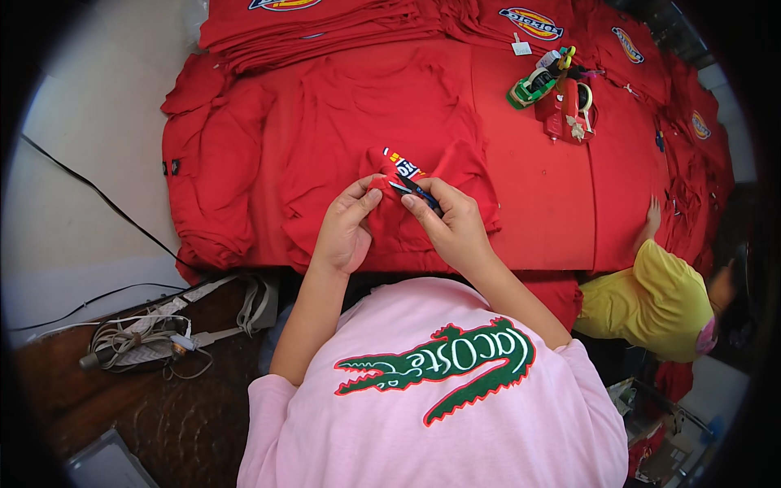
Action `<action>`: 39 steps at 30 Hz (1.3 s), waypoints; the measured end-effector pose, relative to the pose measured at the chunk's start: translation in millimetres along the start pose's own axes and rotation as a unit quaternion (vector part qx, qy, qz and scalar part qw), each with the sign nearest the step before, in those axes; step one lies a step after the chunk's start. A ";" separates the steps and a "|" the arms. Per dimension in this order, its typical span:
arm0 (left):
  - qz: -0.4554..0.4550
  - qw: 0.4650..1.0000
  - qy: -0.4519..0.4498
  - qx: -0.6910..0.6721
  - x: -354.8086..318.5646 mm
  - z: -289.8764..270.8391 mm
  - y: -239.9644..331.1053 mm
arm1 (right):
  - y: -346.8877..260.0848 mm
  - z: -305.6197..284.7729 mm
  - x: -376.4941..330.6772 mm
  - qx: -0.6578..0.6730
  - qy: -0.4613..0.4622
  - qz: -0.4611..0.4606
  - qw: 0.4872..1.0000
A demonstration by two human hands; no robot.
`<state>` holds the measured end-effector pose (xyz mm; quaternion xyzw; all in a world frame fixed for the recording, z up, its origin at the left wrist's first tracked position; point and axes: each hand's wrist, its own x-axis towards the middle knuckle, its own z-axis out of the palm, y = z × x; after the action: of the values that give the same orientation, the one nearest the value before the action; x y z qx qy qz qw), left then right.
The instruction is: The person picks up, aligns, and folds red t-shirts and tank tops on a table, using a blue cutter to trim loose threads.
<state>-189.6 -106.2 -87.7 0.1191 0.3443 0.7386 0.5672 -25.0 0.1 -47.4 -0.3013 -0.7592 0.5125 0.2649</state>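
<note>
A pink shirt (455,451), worn by the person, lies nearest the camera. Beyond it, at the front edge of the worktop (533,211), a red shirt (370,106) is spread left of the middle. A fold of it is pinched between thumb and fingertips by the left hand (350,228); small scissors (419,193) are gripped by the right hand (449,218), blades pointed at that fold. The cloth could be nicked, or the patch (404,165) stitching cut, if the blades were tipped too deep. Fingertips could be caught too — they are held just beside the points. The shirt is touched by the left hand and spread mostly beyond both hands, toward the far edge.
</note>
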 end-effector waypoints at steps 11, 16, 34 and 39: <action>-0.008 1.000 -0.007 0.000 4.6 1.7 -1.5 | 0.4 0.0 -0.7 -0.048 0.021 -0.025 0.998; -0.017 0.999 -0.011 0.026 6.7 -1.8 3.5 | 3.6 2.8 2.0 -0.039 0.025 -0.029 0.999; -0.020 0.999 -0.008 0.039 9.0 -10.3 4.8 | 4.3 4.5 8.5 -0.055 -0.004 -0.022 0.998; -0.015 0.998 -0.007 0.055 8.0 -13.8 3.4 | -0.2 7.0 12.3 -0.103 0.005 -0.056 0.993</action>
<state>-202.6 -104.4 -97.4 0.1506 0.3821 0.7091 0.5732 -38.4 4.6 -48.4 -0.2866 -0.8224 0.4142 0.2645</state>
